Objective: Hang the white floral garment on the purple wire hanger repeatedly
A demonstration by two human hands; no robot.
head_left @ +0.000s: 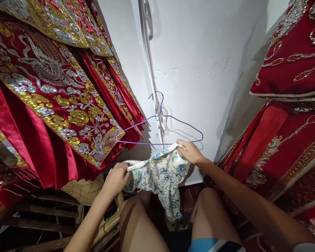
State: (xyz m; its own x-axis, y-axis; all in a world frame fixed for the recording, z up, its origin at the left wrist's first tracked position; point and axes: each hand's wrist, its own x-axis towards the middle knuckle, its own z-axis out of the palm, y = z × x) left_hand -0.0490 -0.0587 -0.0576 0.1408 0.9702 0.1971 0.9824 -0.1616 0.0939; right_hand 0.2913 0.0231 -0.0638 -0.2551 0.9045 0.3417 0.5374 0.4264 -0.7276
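A floral garment (164,173) in white, blue and yellow hangs between my two hands, its gathered cloth drooping to a narrow lower end. My left hand (117,176) is closed on the left end of its top edge. At the right end, my right hand (188,151) pinches the same edge, higher up. Just above the garment a purple wire hanger (182,120) hangs by its hook on a metal strip (150,70) against the wall. The hanger's bottom bar runs close to my right fingers; whether they touch cannot be told.
Red costumes with gold and silver embroidery (78,117) hang on the left. More beaded red cloth (291,140) hangs on the right. A bamboo chair (105,229) stands at lower left, below a woven piece (84,190). My bare knees (207,199) are below the garment.
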